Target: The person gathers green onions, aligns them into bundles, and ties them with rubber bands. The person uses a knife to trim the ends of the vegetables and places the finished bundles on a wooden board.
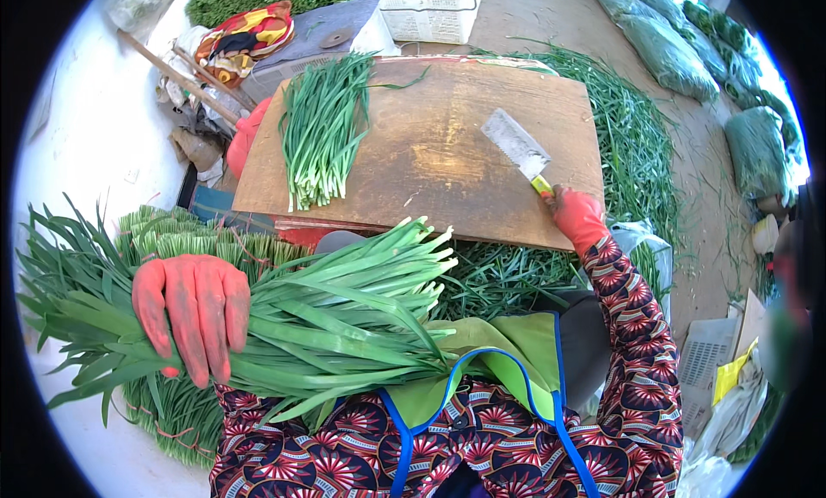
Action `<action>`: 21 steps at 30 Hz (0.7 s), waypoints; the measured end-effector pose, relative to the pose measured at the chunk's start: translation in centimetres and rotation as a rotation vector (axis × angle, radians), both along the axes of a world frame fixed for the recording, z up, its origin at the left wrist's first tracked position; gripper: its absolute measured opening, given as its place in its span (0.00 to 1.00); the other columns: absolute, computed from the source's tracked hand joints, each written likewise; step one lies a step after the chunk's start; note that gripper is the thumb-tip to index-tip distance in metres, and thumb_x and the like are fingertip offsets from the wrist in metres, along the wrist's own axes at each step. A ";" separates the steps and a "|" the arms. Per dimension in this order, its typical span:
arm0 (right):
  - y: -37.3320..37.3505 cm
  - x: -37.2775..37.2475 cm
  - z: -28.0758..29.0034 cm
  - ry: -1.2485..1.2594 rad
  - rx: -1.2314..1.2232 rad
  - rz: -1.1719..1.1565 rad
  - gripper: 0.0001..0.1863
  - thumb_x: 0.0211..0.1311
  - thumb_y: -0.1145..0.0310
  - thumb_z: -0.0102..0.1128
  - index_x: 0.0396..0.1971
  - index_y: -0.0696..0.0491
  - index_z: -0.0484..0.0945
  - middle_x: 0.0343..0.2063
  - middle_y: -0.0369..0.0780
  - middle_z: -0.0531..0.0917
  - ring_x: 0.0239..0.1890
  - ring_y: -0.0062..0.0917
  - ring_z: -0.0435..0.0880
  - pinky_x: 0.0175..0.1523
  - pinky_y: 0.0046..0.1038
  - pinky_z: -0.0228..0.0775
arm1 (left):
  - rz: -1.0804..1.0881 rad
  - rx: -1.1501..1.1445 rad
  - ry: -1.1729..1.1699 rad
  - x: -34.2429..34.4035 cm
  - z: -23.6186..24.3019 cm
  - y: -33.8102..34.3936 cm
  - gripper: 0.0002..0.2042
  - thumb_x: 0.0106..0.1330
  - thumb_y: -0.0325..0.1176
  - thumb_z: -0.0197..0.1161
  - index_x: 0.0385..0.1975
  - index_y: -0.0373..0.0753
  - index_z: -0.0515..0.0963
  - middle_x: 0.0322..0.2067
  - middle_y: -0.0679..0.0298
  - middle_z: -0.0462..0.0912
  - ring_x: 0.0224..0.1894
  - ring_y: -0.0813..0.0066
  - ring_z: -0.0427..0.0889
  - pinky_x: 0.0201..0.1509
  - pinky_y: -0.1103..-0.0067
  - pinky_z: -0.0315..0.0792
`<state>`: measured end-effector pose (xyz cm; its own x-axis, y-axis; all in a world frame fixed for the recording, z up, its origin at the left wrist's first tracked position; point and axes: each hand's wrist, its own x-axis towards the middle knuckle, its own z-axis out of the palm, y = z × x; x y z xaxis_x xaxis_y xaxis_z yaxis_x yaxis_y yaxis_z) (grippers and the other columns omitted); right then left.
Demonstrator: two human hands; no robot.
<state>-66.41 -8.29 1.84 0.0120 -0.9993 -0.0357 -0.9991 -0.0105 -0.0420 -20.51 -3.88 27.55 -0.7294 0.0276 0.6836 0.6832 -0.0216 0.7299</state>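
Firstly, wooden board (430,175), twelve o'clock. Large green bunch (331,317), eight o'clock. Smaller bunch (325,124), on the board, eleven o'clock. Left hand (194,313): fingers pointing to six, clasping the large green bunch; its pale stem ends (428,267) lie toward three. Cleaver (517,144), blade toward eleven: handle clenched by right hand (578,218), arm extended.

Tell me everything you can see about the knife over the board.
The knife has a broad, flat, roughly rectangular blade that looks like metal, pale grey and mottled, and a bright yellow handle, partly hidden. The right hand's red-gloved grip is closed around the handle. The blade points away from the person and to the left, over the right half of the brown board, apart from the greens there. Whether it touches the board can't be told.
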 end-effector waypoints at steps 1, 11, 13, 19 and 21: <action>0.2 -0.8 0.0 0.010 0.019 -0.046 0.21 0.63 0.48 0.51 0.32 0.52 0.79 0.25 0.45 0.83 0.27 0.40 0.83 0.34 0.42 0.74 | -0.017 -0.005 -0.015 -0.9 0.6 -0.1 0.14 0.59 0.24 0.63 0.42 0.33 0.67 0.31 0.50 0.85 0.33 0.59 0.86 0.41 0.70 0.75; 5.0 9.0 8.6 -1.316 0.202 0.587 0.51 0.50 0.32 0.58 0.64 0.57 0.61 0.59 0.49 0.71 0.64 0.37 0.65 0.67 0.34 0.52 | -0.160 0.025 -0.109 -7.6 1.6 -2.7 0.13 0.59 0.26 0.64 0.41 0.35 0.70 0.35 0.50 0.84 0.38 0.57 0.85 0.44 0.66 0.76; 5.1 9.9 9.0 -1.415 0.328 0.647 0.57 0.44 0.29 0.60 0.66 0.57 0.57 0.60 0.48 0.69 0.65 0.34 0.64 0.68 0.33 0.51 | -0.180 0.042 -0.127 -8.9 2.0 -2.7 0.12 0.59 0.26 0.65 0.40 0.35 0.70 0.35 0.50 0.84 0.37 0.57 0.85 0.42 0.67 0.76; 5.7 10.5 5.4 -1.915 0.682 0.717 0.59 0.47 0.29 0.58 0.69 0.57 0.47 0.65 0.46 0.62 0.67 0.32 0.59 0.70 0.34 0.47 | -0.310 0.168 -0.097 -10.6 -2.9 -10.7 0.17 0.59 0.35 0.66 0.41 0.41 0.65 0.24 0.62 0.81 0.23 0.67 0.80 0.34 0.70 0.66; 5.5 8.9 5.7 -2.056 0.730 0.615 0.60 0.49 0.30 0.57 0.70 0.57 0.44 0.65 0.46 0.62 0.67 0.32 0.59 0.70 0.35 0.46 | 0.306 0.742 -0.022 -11.5 -6.0 -8.2 0.18 0.60 0.38 0.64 0.43 0.42 0.65 0.25 0.72 0.68 0.28 0.77 0.68 0.47 0.74 0.64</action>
<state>-57.50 -2.74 7.50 0.7013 -0.6883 0.1855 0.5012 0.2909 -0.8150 -32.00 -12.10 21.56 -0.6444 -0.6320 0.4305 0.7232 -0.3207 0.6117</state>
